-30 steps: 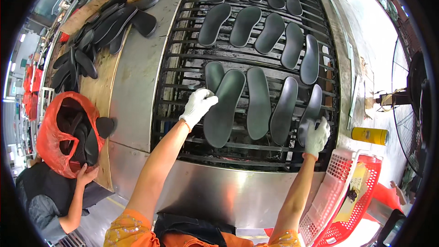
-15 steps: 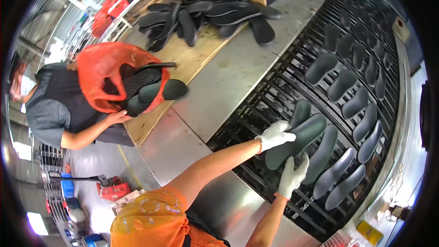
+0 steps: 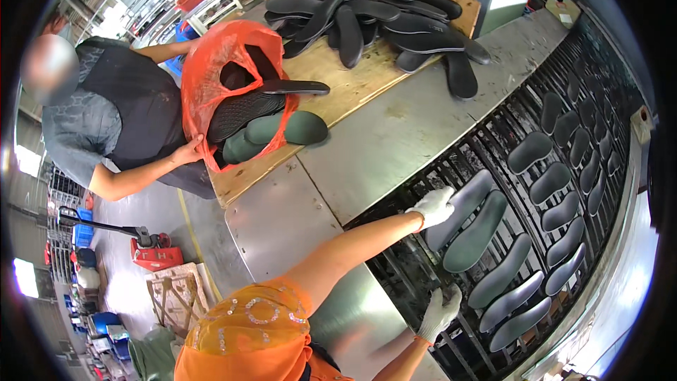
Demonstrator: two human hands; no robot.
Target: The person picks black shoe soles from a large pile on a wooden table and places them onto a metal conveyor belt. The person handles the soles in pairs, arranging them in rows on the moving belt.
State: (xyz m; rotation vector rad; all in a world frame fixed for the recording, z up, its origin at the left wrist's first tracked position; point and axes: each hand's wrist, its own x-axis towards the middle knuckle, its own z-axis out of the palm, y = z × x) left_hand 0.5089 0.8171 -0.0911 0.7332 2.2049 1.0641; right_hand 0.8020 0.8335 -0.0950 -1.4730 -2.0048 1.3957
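Insole: a dark grey insole (image 3: 462, 213) is lying on the black grate (image 3: 508, 169), on the near left part of it, slanting up toward the far right.
Left hand: the left hand (image 3: 433, 206), in a white glove, is resting on the near end of that insole, fingers curled over its edge; whether it is gripping or only pressing, I cannot tell.
Right hand: the right hand (image 3: 439, 312), also gloved, is lying at the near edge of the grate, fingers loosely bent; it is touching the bars, and I cannot tell whether anything is in it.
Neighbour: a green insole (image 3: 476, 233) is lying just to the right of the first one, edges touching.
Rows: more insoles (image 3: 557, 183) are lying side by side across the grate, running right and far.
Board: a wooden board (image 3: 338, 92) is lying to the far left, bearing a pile of black insoles (image 3: 374, 17).
Bag: a person at the left is holding a red bag (image 3: 226, 92) stuffed with insoles against the board's near end.
Table: a steel table (image 3: 395, 127) is lying between board and grate.
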